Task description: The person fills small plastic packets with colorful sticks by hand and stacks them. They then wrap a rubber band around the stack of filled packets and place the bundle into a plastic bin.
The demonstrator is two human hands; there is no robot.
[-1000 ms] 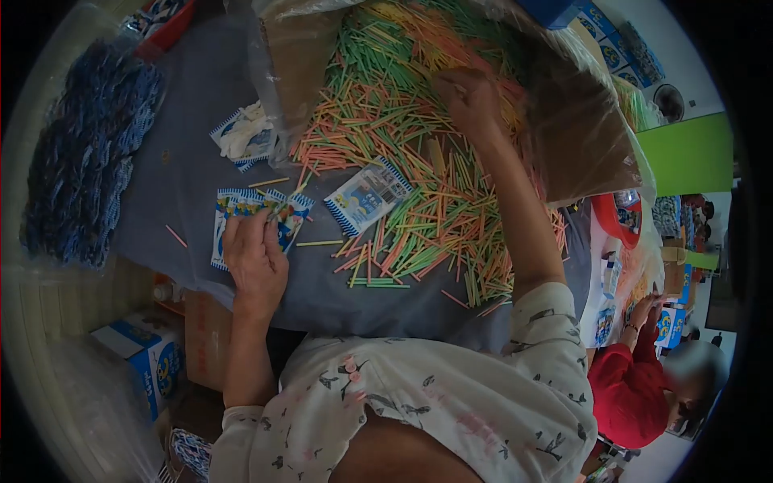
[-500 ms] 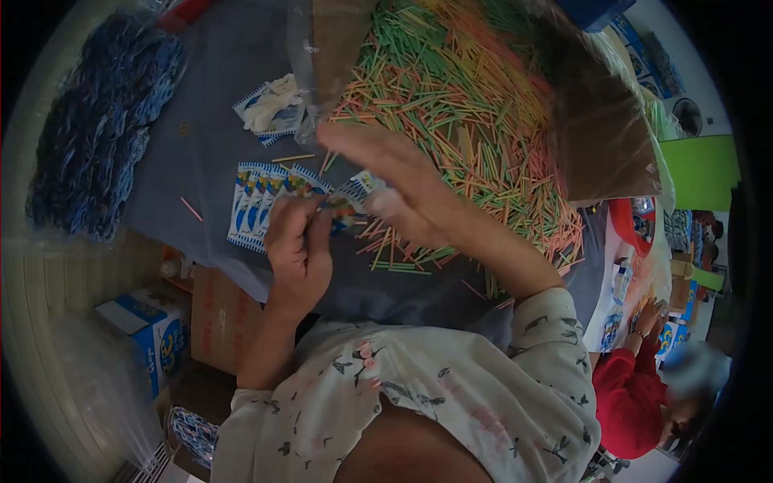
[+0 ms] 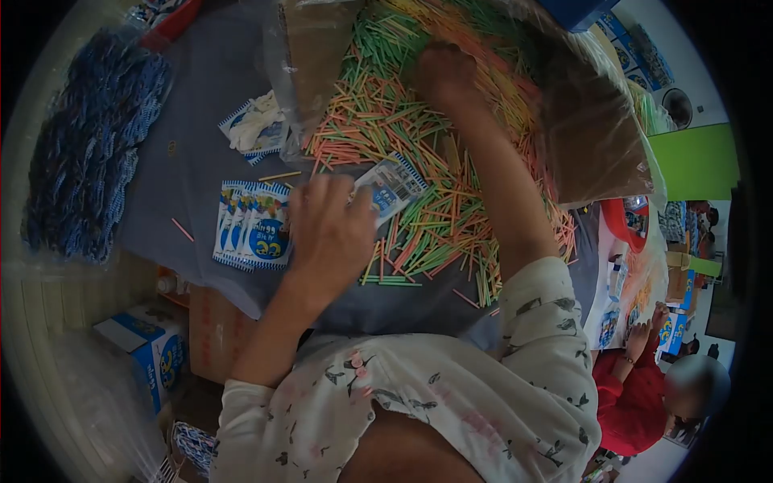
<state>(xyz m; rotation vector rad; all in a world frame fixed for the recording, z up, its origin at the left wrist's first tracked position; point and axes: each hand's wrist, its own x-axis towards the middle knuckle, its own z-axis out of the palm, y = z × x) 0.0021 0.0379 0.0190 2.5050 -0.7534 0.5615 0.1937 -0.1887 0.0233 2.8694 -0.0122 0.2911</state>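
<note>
My left hand [image 3: 332, 229] is over the grey cloth, its fingers bent and slightly apart, touching or just above a blue and white packet [image 3: 390, 189] that lies at the edge of the stick pile. What the fingertips hold, if anything, is hidden. Just left of that hand, several blue printed packets [image 3: 266, 229] lie overlapped in a row. My right hand [image 3: 447, 76] reaches into the far part of the heap of thin green, yellow and pink sticks [image 3: 378, 121]; its fingers are dark and blurred among them.
White gloves [image 3: 259, 125] rest on packets behind the row. A bag of blue strips [image 3: 93, 145] lies at left. Brown cardboard flaps [image 3: 592, 133] flank the heap. A co-worker in red [image 3: 628, 402] sits at the right. Boxes [image 3: 153, 346] stand at lower left.
My right hand has moved up and away into the stick heap. My left hand has shifted right, and the packet that was between the hands now lies beside the sticks.
</note>
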